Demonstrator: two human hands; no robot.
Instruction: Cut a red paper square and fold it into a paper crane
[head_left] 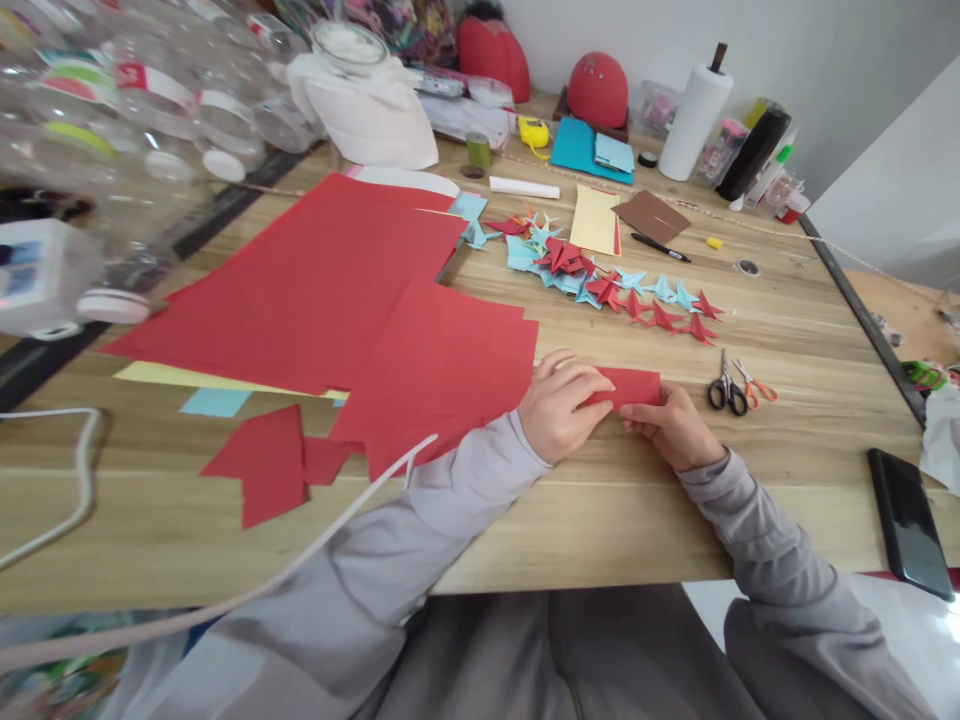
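Between my two hands is a red piece of paper, a narrow folded-looking strip just above the table. My left hand is closed on its left end, fingers curled over it. At the lower right corner my right hand pinches the paper between thumb and fingers. Left of my hands lie large red sheets, overlapping in a pile, with smaller red squares nearer the front. Beyond my hands, red and light-blue folded paper cranes lie in rows.
Black-handled scissors and orange-handled scissors lie right of my right hand. A black phone rests at the right front edge. Plastic bottles crowd the left. A white cable crosses over my left sleeve. A black pen lies behind.
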